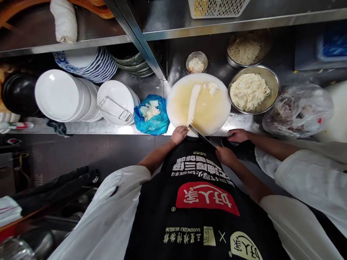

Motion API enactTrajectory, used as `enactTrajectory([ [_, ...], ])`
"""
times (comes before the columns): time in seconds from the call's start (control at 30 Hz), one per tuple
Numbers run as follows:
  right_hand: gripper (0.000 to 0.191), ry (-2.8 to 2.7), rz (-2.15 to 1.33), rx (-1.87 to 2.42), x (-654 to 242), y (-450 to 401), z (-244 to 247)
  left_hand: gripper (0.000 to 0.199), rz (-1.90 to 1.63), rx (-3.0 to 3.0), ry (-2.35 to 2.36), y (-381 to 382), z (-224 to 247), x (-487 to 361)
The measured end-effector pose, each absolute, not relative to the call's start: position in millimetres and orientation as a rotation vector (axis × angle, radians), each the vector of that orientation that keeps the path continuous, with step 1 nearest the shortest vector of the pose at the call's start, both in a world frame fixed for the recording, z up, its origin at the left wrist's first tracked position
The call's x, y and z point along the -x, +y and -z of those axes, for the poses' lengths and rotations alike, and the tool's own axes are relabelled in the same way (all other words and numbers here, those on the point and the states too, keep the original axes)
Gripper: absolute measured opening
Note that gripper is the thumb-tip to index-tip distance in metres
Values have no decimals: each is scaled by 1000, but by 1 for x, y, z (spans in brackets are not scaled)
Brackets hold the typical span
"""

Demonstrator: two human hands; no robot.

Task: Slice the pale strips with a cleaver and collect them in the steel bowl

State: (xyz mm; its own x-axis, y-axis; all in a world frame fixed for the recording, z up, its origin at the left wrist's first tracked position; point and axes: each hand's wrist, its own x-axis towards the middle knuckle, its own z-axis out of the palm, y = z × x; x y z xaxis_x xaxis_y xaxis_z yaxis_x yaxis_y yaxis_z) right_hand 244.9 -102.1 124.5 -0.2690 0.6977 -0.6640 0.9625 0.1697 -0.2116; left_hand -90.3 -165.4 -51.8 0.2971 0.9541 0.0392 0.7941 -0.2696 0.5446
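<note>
A round white cutting board (173, 104) lies at the counter's front edge, with a wet yellowish middle. Across it runs a long pale strip of food (193, 101), its near end finely cut. My left hand (179, 135) is closed at that near end, fingers curled against the strip. In my right hand (227, 156) is the handle of a kitchen knife (202, 136), its blade tip touching the strip beside my left fingers. A small heap of pale scraps (212, 87) sits on the board's far side.
Metal bowls of sliced pale food (249, 92) and shreds (244, 50) stand right of the board, near a plastic bag (298, 110). Left are a blue bag (151, 115) and stacked plates (58, 95). Another person's hand (238, 135) is close on the right; a shelf edge (244, 29) overhangs.
</note>
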Motion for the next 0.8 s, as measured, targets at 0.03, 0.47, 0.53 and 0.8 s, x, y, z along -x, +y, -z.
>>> enactTrajectory([
  [0.03, 42, 2031, 884, -1556, -242, -106, -126, 26, -516, -2144, 1558, -166, 52, 90],
  [0.47, 38, 2147, 910, -1501, -203, -115, -127, 26, -534, -2171, 1558, -166, 51, 91],
  [0.53, 37, 2178, 896, -1497, -203, -110, -125, 26, -533, -2154, 1565, -166, 51, 91],
  [0.8, 35, 2139, 860, -1447, -187, -82, -112, 25, -490, -2133, 1581, -164, 47, 90],
])
